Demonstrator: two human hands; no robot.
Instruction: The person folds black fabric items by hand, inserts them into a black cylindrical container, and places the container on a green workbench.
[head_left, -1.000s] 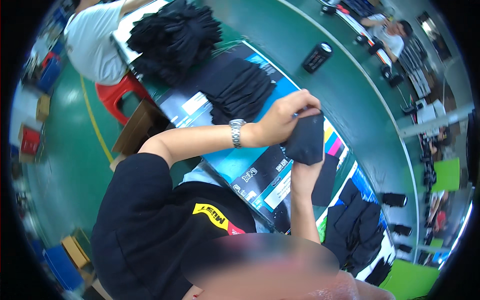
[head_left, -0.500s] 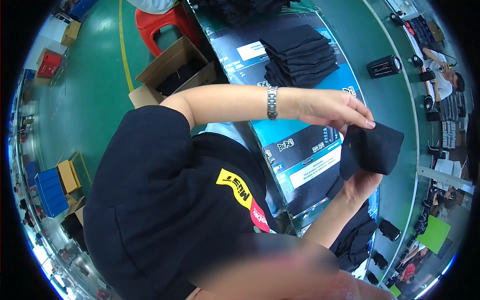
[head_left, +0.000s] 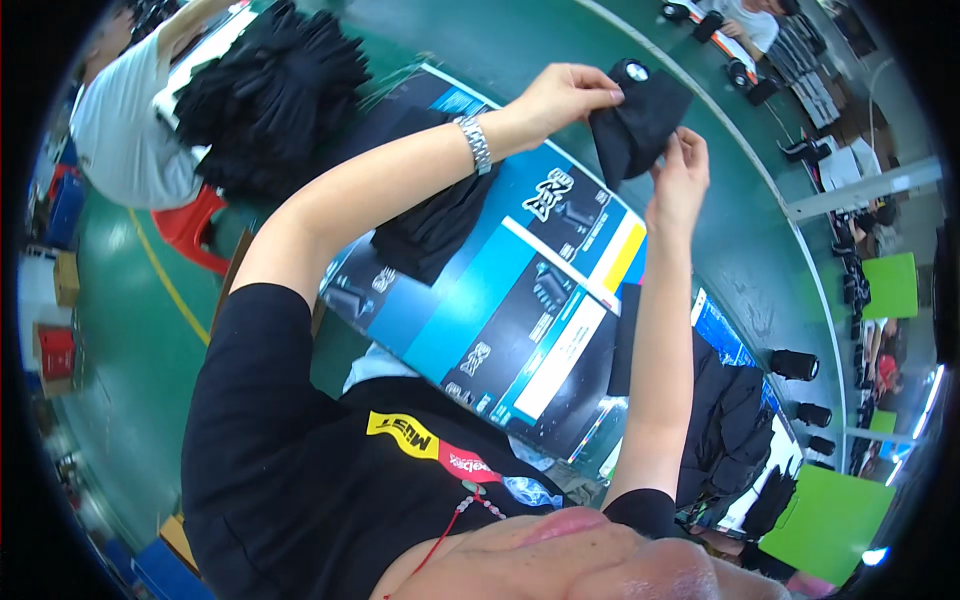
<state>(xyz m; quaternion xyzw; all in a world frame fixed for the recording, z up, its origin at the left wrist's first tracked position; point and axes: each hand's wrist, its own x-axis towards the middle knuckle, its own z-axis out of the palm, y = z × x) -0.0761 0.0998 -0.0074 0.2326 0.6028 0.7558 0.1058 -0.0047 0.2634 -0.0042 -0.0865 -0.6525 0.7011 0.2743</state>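
Holding black fabric, left grip, right grip clamped on it, box, contents hidden.

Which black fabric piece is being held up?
The black fabric piece pinched by left hand and right hand; the stack beneath the watch-wearing forearm and the larger heap are in neither hand.

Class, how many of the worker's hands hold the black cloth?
2: the left hand at the left of the black cloth, the right hand at its lower right. Neither is hidden.

Stacked cloths lie left of the held cloth.
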